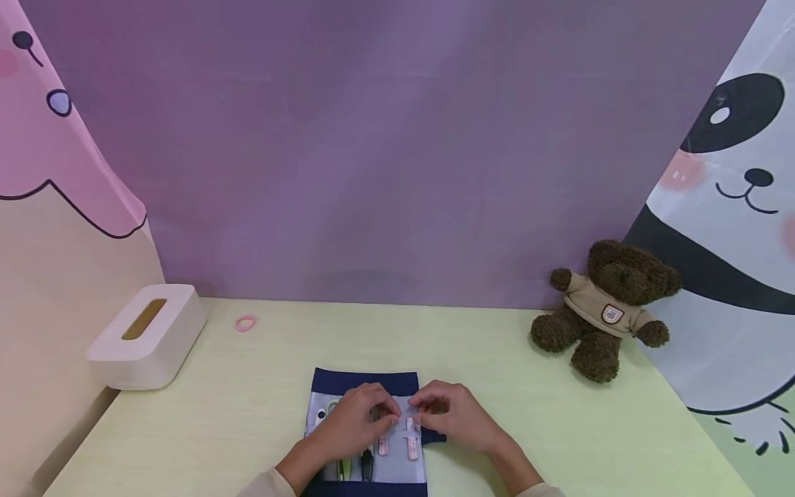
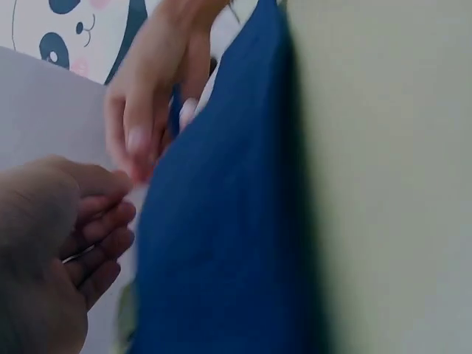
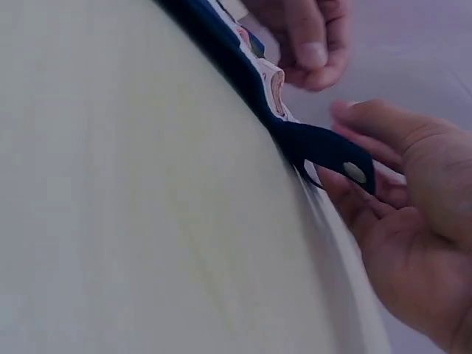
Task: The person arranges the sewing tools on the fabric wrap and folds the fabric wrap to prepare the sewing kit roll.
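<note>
A navy manicure case (image 1: 366, 489) with grey lining lies unfolded on the table. Pink patterned clippers (image 1: 413, 449) sit under a loop at its right side, beside another pink patterned piece (image 1: 383, 445). Green-handled and black-handled tools (image 1: 367, 466) stand further left. My left hand (image 1: 357, 420) hovers over the middle, thumb and forefinger close together; whether anything is between them is hidden. At the right edge, my right hand (image 1: 456, 414) has its fingertips near the top of the clippers; its grip is unclear. A navy strap with a snap (image 3: 355, 172) sticks out beside the right fingers.
A white tissue box (image 1: 149, 338) stands at the table's left edge. Near the back lies a pink ring (image 1: 245, 323). A brown teddy bear (image 1: 605, 310) sits at the back right, against the panda-printed cloth (image 1: 739, 228).
</note>
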A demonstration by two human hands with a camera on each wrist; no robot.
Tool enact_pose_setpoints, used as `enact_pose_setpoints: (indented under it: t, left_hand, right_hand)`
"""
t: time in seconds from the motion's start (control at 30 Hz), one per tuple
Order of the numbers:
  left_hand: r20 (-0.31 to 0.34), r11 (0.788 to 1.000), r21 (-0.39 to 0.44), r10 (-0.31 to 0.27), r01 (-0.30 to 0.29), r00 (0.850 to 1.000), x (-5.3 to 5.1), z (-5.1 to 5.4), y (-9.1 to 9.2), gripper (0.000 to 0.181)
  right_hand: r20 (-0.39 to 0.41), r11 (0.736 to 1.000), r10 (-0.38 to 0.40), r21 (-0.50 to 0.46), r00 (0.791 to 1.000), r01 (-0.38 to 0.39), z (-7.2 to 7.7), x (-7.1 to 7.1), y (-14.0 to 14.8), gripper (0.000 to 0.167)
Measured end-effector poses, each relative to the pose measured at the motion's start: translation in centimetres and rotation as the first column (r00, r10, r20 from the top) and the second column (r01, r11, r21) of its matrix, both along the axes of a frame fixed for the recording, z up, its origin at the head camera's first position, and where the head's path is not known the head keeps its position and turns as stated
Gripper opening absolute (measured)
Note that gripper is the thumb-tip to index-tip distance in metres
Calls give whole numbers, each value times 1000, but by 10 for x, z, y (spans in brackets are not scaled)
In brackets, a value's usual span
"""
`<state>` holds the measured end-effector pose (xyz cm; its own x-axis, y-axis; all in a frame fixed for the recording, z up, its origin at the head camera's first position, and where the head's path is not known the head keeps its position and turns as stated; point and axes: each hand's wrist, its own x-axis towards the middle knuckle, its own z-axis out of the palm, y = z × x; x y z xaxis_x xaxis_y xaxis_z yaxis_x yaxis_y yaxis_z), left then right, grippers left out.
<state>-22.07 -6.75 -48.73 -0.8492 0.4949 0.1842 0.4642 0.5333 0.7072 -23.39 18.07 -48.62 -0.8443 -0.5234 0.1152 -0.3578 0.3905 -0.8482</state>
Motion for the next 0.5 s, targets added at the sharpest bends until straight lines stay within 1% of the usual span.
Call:
enact_pose_setpoints:
  t: [0.07,0.17,0.23,0.3,0.4,0.5]
  left_hand:
    - [-12,1000,14,12,-12,1000,-3,7,-10,7]
    - [-40,999,34,38,-37,998,-10,16,-30,8]
    - [-49,998,41,51,-49,997,-17,19,-45,8]
    - [-62,997,39,68,-65,996,-26,19,-62,8]
    - [-65,995,27,101,-99,993,-39,16,-91,7]
    - [-64,992,23,126,-125,990,-49,13,-119,8]
  right_hand:
    - [-5,998,-58,-10,998,58,6,7,0,19]
    - [-18,990,-137,-35,990,137,15,21,0,18]
    - [-13,983,-178,-44,984,177,21,33,0,17]
    - [4,979,-197,-44,980,197,26,47,1,16]
    - [88,979,-198,-26,976,201,28,68,4,17]
    - [202,983,-163,-48,966,176,23,89,8,21]
